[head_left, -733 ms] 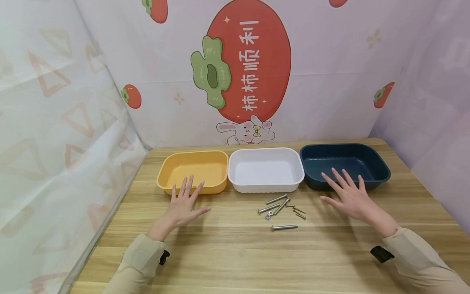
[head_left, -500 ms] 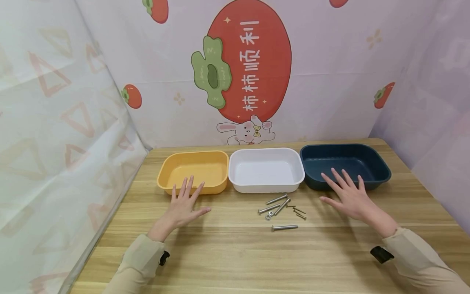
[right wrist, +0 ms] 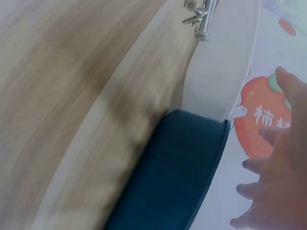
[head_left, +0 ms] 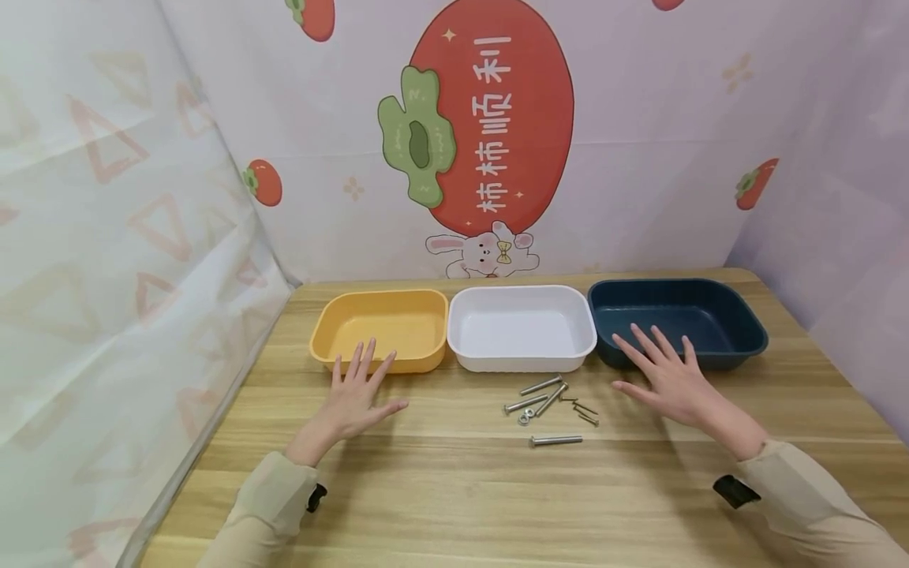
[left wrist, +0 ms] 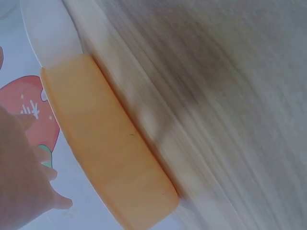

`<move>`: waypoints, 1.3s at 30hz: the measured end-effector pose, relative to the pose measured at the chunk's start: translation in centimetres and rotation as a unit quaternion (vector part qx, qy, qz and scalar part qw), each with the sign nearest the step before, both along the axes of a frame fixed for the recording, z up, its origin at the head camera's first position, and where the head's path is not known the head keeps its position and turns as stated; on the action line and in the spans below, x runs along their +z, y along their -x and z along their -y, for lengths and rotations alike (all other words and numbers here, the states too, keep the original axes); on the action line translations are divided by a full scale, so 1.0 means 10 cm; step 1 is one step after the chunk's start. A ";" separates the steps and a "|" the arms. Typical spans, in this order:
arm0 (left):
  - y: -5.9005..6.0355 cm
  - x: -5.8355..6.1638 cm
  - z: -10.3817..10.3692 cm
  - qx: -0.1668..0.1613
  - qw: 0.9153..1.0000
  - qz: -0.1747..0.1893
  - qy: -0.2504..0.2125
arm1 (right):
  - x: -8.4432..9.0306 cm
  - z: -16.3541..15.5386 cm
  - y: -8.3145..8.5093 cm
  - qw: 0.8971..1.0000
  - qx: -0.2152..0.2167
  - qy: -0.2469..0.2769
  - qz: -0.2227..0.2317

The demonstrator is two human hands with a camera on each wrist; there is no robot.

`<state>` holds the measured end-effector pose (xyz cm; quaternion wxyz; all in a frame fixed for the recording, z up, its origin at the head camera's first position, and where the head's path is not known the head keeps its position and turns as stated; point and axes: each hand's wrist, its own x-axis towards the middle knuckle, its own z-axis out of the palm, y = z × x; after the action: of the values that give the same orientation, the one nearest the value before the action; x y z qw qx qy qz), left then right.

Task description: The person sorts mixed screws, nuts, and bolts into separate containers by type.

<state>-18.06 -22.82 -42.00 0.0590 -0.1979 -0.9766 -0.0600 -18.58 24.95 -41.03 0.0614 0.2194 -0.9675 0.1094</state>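
Little had changed: both hands, left (head_left: 353,401) and right (head_left: 667,382), stayed spread, holding nothing; bolts (head_left: 550,406) lay untouched; only the view shifted slightly.

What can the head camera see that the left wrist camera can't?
Only the head view shows the blue tray, the bolts on the table, the right hand and the whole wall picture. Only the left wrist view shows the yellow tray from the side, close up and blurry. Both show the yellow tray, the white tray, the left hand with fingers spread, and the wooden table.
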 end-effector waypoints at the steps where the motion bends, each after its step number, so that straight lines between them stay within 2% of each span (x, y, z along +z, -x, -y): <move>1: 0.00 0.00 0.01 -0.002 1.000 -0.003 0.000 | 0.00 0.02 0.00 1.000 0.006 0.002 -0.001; 6: 0.00 -0.03 0.09 -0.013 1.000 -0.021 -0.006 | -0.01 0.13 0.03 0.999 0.038 0.009 -0.006; 12: 0.00 -0.03 0.23 -0.022 0.999 -0.019 -0.028 | 0.01 0.31 0.02 0.995 0.085 0.045 -0.019; 19: -0.01 0.00 0.39 -0.025 0.998 -0.018 -0.062 | -0.06 0.53 0.03 0.981 0.161 0.092 -0.062; 24: 0.01 -0.02 0.47 -0.029 0.995 -0.046 -0.082 | -0.13 0.65 0.04 0.968 0.210 0.114 -0.080; 31: 0.03 -0.04 0.57 -0.046 0.988 -0.108 -0.105 | -0.18 0.80 0.06 0.959 0.247 0.134 -0.046; 39: 0.08 -0.08 0.66 -0.061 0.980 -0.144 -0.127 | -0.22 0.95 0.08 0.953 0.267 0.138 0.022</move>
<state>-18.83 -29.46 -42.81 0.2201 -0.2542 -0.9285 -0.1576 -19.36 15.48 -43.19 0.0379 0.4571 -0.8500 0.2592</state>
